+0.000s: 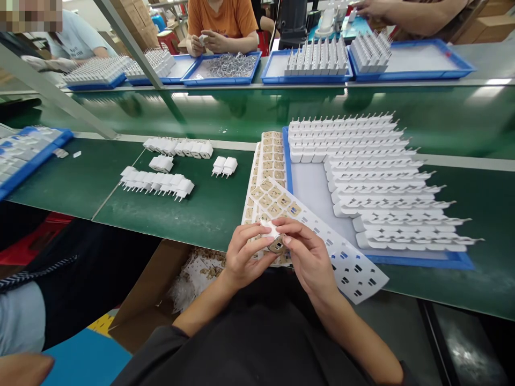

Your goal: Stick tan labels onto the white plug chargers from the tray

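The left hand (pixel 244 254) and right hand (pixel 311 254) pinch a white plug adapter (pixel 269 229) between their fingertips, its tan end showing, over the sticker sheets (pixel 277 201). Beside these, a blue tray (pixel 422 261) bears rows of white plugs (pixel 374 182); loose adapters (pixel 161 183) lie leftward on the green bench (pixel 219 214).

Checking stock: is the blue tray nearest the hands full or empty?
Partly full: the blue tray holds white adapters beside some bare space.
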{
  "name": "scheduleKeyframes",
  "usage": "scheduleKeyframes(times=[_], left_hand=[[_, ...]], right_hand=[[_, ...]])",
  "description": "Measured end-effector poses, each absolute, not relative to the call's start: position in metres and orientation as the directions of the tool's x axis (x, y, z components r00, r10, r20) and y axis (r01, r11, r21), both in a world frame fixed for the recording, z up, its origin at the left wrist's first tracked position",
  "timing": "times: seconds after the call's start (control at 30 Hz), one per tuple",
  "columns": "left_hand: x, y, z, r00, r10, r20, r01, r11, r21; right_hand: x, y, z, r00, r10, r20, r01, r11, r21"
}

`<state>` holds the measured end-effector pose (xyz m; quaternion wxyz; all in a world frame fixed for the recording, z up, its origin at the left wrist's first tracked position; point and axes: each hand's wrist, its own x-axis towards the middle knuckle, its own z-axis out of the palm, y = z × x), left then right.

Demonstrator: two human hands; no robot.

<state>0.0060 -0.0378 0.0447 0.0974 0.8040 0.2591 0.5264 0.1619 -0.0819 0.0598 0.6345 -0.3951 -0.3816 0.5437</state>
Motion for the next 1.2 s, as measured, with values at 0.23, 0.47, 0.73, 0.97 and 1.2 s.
scheduleKeyframes(times=[0.23, 0.47, 0.73, 0.97, 1.2], left_hand=[[0.004, -0.038, 0.047, 0.336, 0.556, 0.76, 0.246, -0.831, 0.499], [-0.011, -0.031, 0.037, 0.241, 0.784, 0.572, 0.314, -0.621, 0.718], [-0.063, 0.022, 0.023, 0.011, 0.813, 0.582, 0.653, -0.446, 0.612], [-0.11, 0.097, 0.015, 0.018, 0.879, 0.477, 0.959, -0.15, 0.241], [-0.119, 0.112, 0.015, -0.012, 0.886, 0.463, 0.955, -0.126, 0.267]], right_hand=[[0.176, -0.079, 0.067, 0.138, 0.952, 0.273, 0.06, 0.268, -0.962], [0.168, -0.083, 0.071, -0.047, 0.724, 0.688, 0.407, 0.643, -0.649], [0.138, -0.085, 0.051, -0.425, 0.819, 0.386, 0.273, 0.523, -0.808], [0.136, -0.082, 0.047, -0.441, 0.828, 0.346, 0.31, 0.503, -0.807], [0.124, -0.088, 0.039, -0.448, 0.863, 0.235, 0.318, 0.4, -0.86]])
